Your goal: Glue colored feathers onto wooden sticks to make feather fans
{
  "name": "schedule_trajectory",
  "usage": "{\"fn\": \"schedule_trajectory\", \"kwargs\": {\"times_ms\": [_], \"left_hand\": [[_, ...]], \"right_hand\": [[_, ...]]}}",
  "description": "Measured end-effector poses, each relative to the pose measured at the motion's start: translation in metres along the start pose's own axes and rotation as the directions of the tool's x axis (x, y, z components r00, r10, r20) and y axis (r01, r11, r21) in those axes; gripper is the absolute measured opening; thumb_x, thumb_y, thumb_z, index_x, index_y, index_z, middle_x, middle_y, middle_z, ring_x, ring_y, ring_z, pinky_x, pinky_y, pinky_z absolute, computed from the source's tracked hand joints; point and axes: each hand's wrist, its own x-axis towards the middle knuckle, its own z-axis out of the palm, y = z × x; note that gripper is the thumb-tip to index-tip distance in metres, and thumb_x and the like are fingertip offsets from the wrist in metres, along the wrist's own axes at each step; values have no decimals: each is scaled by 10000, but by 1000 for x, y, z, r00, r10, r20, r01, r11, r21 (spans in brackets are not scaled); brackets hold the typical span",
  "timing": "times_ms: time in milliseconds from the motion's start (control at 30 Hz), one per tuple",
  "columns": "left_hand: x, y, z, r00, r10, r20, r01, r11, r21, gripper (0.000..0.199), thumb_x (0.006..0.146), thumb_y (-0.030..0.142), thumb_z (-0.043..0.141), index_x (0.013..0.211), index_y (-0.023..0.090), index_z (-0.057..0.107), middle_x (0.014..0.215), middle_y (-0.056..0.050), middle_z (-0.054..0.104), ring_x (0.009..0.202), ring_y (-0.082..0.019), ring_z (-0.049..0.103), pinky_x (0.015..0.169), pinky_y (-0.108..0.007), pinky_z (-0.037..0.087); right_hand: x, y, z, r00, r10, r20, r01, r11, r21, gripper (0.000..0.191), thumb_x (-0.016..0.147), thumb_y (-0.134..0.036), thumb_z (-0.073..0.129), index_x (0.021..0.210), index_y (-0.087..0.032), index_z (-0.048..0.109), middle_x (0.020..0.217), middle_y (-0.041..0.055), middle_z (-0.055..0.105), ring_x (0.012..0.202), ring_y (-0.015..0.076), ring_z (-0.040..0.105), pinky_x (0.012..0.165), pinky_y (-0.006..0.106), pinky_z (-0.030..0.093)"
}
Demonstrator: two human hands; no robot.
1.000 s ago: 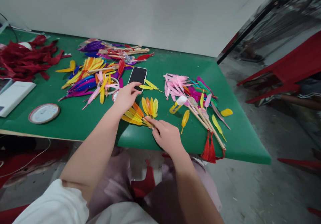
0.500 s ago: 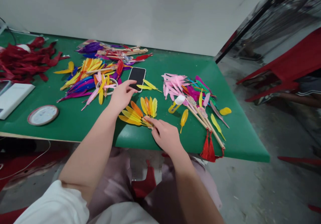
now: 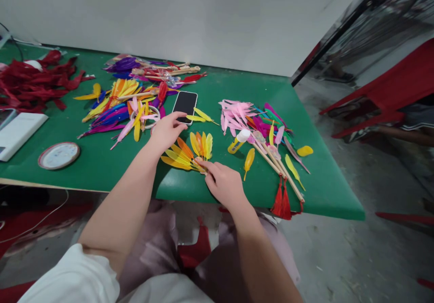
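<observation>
A fan of yellow and orange feathers [image 3: 185, 151] lies near the table's front edge. My right hand [image 3: 224, 181] has its index finger and thumb on the base where the quills meet. My left hand [image 3: 168, 131] hovers above the fan's upper left, by the lower edge of a black-screened phone [image 3: 186, 102]; its fingers are bent and apart, with nothing visible between them. Two yellow feathers [image 3: 200, 115] rest at the phone's lower right. A glue stick with a white cap [image 3: 238, 141] and a loose yellow-orange feather [image 3: 249, 162] are right of my right hand.
Pink feathers [image 3: 235, 114] and sticks with red tassels [image 3: 285, 199] lie on the green table [image 3: 325, 194] at the right. Mixed feathers [image 3: 113, 113], a tape roll [image 3: 58, 155], a white box [image 3: 20, 133] and dark red cloth strips [image 3: 30, 86] occupy the left.
My left hand has shifted very slightly down and its fingers have moved a little. My right hand stays at the base of the feather fan.
</observation>
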Motion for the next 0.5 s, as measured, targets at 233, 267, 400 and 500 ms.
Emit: {"fn": "schedule_trajectory", "kwargs": {"times_ms": [233,267,400,500], "left_hand": [[-4,6,12,992,78,101,-84,995,62,372,731,219,558,1102,216,525,762,2,644,685,-129,581,658,-244,436],[-4,6,13,991,81,103,-88,994,65,374,727,217,562,1100,215,527,759,2,643,684,-131,580,655,-246,434],[-2,2,15,990,98,100,-104,993,62,379,717,200,569,1094,220,533,748,3,640,675,-137,577,643,-254,427],[-1,1,16,991,94,96,-99,994,55,381,710,197,575,1089,216,539,728,-1,634,664,-143,575,631,-262,423]], "right_hand": [[0,3,2,1000,-29,-2,29,999,-17,394,822,-206,386,1184,-309,505,753,2,609,711,130,563,567,216,334],[0,3,3,1000,-28,-3,28,999,-17,392,822,-204,387,1181,-307,508,758,3,612,712,129,564,566,217,333],[0,3,4,999,-33,-16,33,999,-15,384,818,-197,402,1167,-302,521,775,3,623,711,125,568,568,220,330],[0,3,4,999,-39,-28,39,999,-13,379,819,-196,399,1159,-301,527,772,-2,625,714,125,572,572,224,331]]}}
